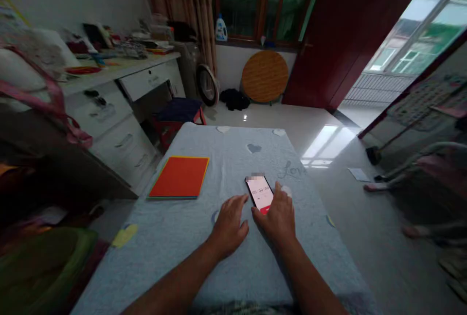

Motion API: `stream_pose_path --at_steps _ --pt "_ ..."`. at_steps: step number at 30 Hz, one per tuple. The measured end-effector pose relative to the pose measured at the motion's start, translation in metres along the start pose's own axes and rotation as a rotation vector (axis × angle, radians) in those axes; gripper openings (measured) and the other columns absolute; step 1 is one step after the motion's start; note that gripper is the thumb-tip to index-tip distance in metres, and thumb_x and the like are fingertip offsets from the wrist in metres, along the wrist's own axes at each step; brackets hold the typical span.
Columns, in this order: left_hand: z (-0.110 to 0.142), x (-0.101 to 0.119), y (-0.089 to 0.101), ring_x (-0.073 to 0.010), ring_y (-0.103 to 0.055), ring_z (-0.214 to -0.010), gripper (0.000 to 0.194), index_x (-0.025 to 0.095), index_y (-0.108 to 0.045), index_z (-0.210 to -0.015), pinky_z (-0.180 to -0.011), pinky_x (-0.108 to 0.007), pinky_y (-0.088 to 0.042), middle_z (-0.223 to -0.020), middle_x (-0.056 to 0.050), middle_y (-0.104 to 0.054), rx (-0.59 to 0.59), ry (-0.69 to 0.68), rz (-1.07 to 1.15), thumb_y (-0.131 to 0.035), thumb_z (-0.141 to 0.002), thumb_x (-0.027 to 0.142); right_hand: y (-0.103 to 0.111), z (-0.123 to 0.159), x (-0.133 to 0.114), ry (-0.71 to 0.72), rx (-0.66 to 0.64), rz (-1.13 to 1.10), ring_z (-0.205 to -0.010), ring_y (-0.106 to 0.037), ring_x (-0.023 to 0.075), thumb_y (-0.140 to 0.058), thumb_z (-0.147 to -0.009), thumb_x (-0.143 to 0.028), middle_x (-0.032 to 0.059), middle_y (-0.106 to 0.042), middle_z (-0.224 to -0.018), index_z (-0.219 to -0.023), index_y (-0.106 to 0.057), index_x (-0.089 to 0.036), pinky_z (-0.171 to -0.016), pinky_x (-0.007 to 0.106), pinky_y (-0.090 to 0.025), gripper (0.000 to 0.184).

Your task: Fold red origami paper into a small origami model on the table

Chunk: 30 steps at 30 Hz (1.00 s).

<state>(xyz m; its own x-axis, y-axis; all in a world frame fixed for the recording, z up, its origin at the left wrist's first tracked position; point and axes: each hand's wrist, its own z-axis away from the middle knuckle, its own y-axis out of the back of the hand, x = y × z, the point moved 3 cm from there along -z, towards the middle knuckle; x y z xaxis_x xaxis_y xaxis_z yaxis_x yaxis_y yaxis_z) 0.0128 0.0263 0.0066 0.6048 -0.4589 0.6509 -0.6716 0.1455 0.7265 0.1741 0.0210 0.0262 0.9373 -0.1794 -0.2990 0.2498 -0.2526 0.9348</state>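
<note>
Lower right of centre, the phone (260, 192) lay on the cloth (228, 159); handling it seemed the step. My right hand (280, 217), fingers parted, straddled its lower end, whether gripping I could not tell; my left hand (226, 226), loosely spread, was empty alongside. Next, a light touch seemed needed.

Phone (260, 191) on table (164, 237), paper stack (179, 177) left
</note>
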Motion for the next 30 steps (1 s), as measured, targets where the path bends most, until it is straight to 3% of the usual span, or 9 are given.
stream_pose_path --at_steps 8,17,27,30 --pt "-0.001 -0.003 0.008 -0.0279 -0.054 -0.125 0.056 0.017 -0.054 -0.131 -0.11 -0.05 -0.042 -0.13 -0.013 -0.061 0.009 -0.005 0.065 -0.053 -0.076 0.01 0.0 0.0 -0.002 -0.002 0.023 -0.029 -0.114 -0.05 0.0375 -0.071 -0.076 -0.042 0.0214 -0.056 -0.121 -0.15 -0.025 -0.006 -0.093 0.044 -0.04 0.095" --pt "-0.009 -0.005 0.024 -0.0206 -0.067 -0.1 0.035 0.018 -0.068 -0.107 -0.094 -0.038 -0.052 -0.105 -0.007 -0.071 0.059 0.109 0.237 -0.052 -0.078 0.009 0.002 0.001 -0.002 0.013 0.061 -0.033 -0.109 -0.051 0.036 -0.072 -0.074 -0.04 0.0208 -0.057 -0.118 -0.151 -0.023 -0.006 -0.092 0.045 -0.041 0.097" --pt "-0.01 -0.015 0.026 -0.0193 -0.069 -0.093 0.03 0.019 -0.069 -0.106 -0.087 -0.035 -0.054 -0.099 -0.006 -0.073 0.088 0.175 0.285 -0.052 -0.083 0.013 0.007 0.002 -0.001 -0.014 0.006 0.023 -0.106 -0.053 0.0357 -0.074 -0.073 -0.048 0.0211 -0.058 -0.117 -0.151 -0.022 -0.004 -0.091 0.044 -0.041 0.103" --pt "-0.01 -0.015 0.025 -0.0189 -0.07 -0.091 0.029 0.019 -0.069 -0.105 -0.086 -0.034 -0.054 -0.098 -0.006 -0.073 0.086 0.172 0.298 -0.051 -0.083 0.013 0.01 0.004 0.0 -0.028 -0.021 0.061 -0.107 -0.054 0.036 -0.073 -0.073 -0.052 0.0224 -0.057 -0.119 -0.147 -0.03 -0.001 -0.091 0.043 -0.041 0.099"
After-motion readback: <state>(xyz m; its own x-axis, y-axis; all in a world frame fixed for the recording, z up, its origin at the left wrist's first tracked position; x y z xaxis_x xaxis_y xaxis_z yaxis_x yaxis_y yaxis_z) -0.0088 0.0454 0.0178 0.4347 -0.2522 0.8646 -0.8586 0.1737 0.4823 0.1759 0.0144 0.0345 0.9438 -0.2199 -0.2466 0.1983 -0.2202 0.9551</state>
